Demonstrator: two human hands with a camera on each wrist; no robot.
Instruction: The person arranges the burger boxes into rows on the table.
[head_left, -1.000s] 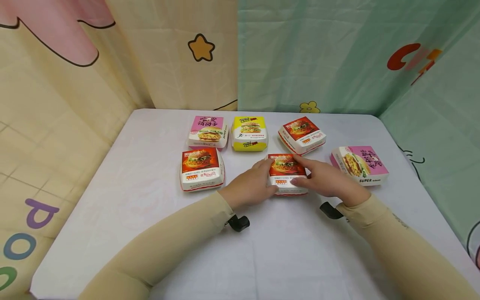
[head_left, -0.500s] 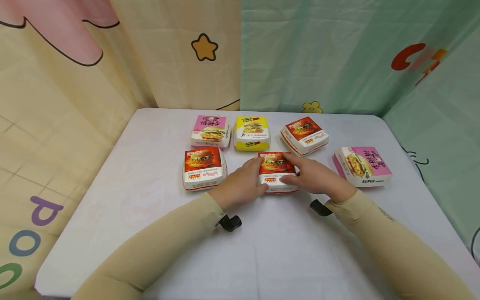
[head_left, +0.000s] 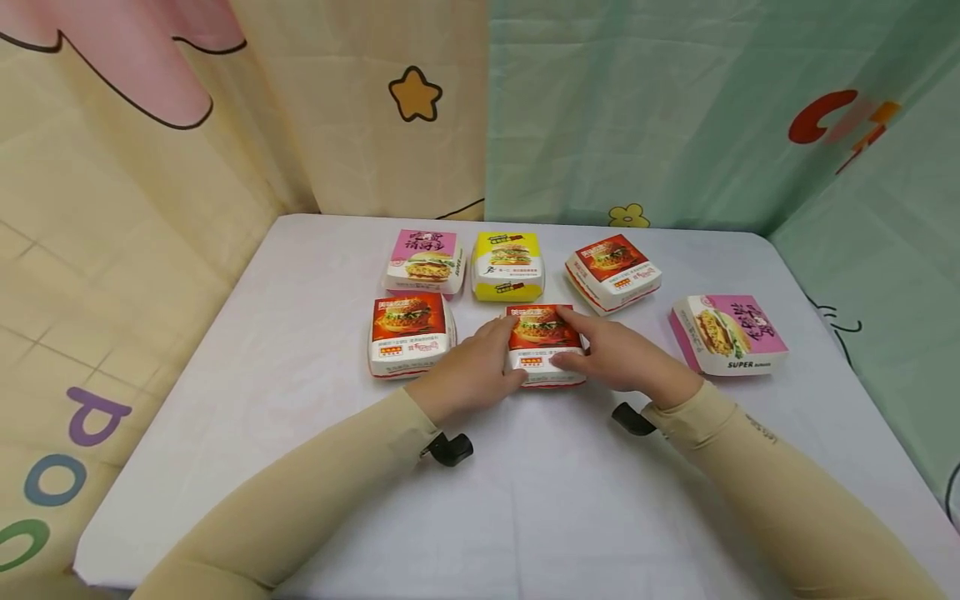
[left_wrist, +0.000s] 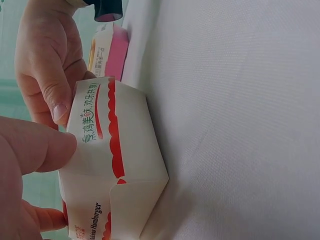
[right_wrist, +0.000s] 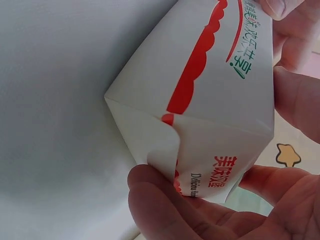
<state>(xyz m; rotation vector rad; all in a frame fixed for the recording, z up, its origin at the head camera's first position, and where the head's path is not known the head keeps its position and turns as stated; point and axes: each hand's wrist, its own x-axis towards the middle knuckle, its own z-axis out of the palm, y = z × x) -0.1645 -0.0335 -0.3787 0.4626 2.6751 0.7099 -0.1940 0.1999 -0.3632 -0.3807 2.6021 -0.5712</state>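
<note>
1. Head view: one held burger box [head_left: 542, 337], closed, red-topped with a burger print, at mid-table; I see it between two hands.
2. Left hand [head_left: 474, 367]: fingers grasping the box's left side, thumb at its near left corner.
3. Right hand [head_left: 630, 362]: fingers grasping the box's right side, one fingertip at the far edge, thumb over the near part of the top.
4. Also on the white-covered table [head_left: 525, 492]: a red-topped box [head_left: 412, 335], just left of the left hand; a pink-topped box [head_left: 424, 260], directly behind that one; a yellow box [head_left: 507, 267], behind the held box; a second red box [head_left: 613, 273], turned at an angle, behind the right hand; a second pink box [head_left: 727, 335], marked "SUPER", beyond the right hand to the right.
5. Sleeves [head_left: 322, 479], beige, a pair; beyond the table, a printed curtain [head_left: 675, 108].
6. Left wrist view: held box, white wall with red scalloped band and green lettering, its lower edge close to the cloth; whether the whole base touches, I cannot tell. Both thumbs press near its upper edge. The second pink box shows past the right hand.
7. Right wrist view: same box, near corner toward the cloth; right fingers curled about its side wall, left thumb at the opposite end. Beyond, an orange star [right_wrist: 288, 155] on the curtain.
</note>
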